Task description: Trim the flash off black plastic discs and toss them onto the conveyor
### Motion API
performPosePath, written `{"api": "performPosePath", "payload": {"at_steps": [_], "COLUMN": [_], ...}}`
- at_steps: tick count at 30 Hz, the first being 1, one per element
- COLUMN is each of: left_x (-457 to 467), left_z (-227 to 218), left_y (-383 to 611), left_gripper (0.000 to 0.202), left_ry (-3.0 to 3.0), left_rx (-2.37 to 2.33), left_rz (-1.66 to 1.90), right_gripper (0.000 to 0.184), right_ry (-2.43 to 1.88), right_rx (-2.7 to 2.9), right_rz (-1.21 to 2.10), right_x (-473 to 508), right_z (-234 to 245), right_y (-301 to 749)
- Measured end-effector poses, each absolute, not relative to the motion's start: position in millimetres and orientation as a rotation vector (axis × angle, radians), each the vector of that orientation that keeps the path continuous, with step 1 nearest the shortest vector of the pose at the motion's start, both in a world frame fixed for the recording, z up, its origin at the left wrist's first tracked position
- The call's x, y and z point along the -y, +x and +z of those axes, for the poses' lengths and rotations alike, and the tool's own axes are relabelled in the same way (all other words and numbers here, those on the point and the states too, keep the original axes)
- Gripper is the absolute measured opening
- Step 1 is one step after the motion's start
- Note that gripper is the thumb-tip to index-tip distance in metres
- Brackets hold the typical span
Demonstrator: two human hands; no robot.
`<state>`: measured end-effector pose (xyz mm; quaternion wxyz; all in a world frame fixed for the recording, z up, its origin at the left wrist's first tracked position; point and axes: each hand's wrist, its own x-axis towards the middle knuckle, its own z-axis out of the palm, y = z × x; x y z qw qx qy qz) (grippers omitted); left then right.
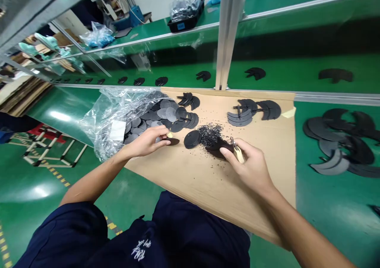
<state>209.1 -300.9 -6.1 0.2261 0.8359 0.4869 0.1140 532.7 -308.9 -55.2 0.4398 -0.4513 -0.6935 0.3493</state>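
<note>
My left hand [150, 140] pinches the edge of a thin dark disc [172, 141] over the cardboard. Something pale yellow covers a fingertip there. In my right hand [251, 165] are a small metal cutting tool with cream handles [238, 154] and a black curved plastic piece [221, 147]; the fingers partly hide both. Small black scraps [210, 134] are heaped beside and behind that piece. Between my hands lies a short stack of black discs [192, 139]. Many loose grey and black discs [170, 114] spill from a clear plastic bag [103, 101] on the left.
Brown cardboard [184, 173] covers the green bench in front of me. Fanned crescent pieces [240, 118] lie at its back right, more [331, 165] on the bench beyond. Black pieces [255, 73] sit spaced along a green belt behind a metal post [227, 34]. A black tray [187, 20] stands above.
</note>
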Motion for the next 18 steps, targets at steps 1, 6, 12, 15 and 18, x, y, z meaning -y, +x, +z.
{"api": "performPosePath", "payload": {"at_steps": [1, 6, 12, 15, 18], "left_x": [300.4, 293.8, 286.7, 286.4, 286.3], "left_z": [-6.5, -27.4, -50.2, -53.4, -56.6], "left_y": [220.5, 289.9, 336.3, 337.3, 334.4], "left_gripper": [0.023, 0.033, 0.026, 0.026, 0.027], "left_ry": [2.2, 1.752, 2.144, 2.253, 2.258], "left_rx": [-1.302, -1.047, -1.051, -1.068, -1.097], "left_rz": [0.446, 0.846, 1.146, 1.214, 1.237], "right_gripper": [0.032, 0.042, 0.053, 0.051, 0.046], "right_ry": [-1.148, -1.149, -1.16, -1.197, -1.197], "right_rx": [1.672, 1.461, 1.368, 1.375, 1.403], "right_rz": [0.947, 1.243, 1.347, 1.326, 1.318], "right_x": [308.9, 306.8, 306.0, 305.2, 304.5], "right_z": [-54.2, -50.8, -47.7, -49.2, -52.5], "right_y": [532.6, 535.3, 542.5, 545.3, 545.6]}}
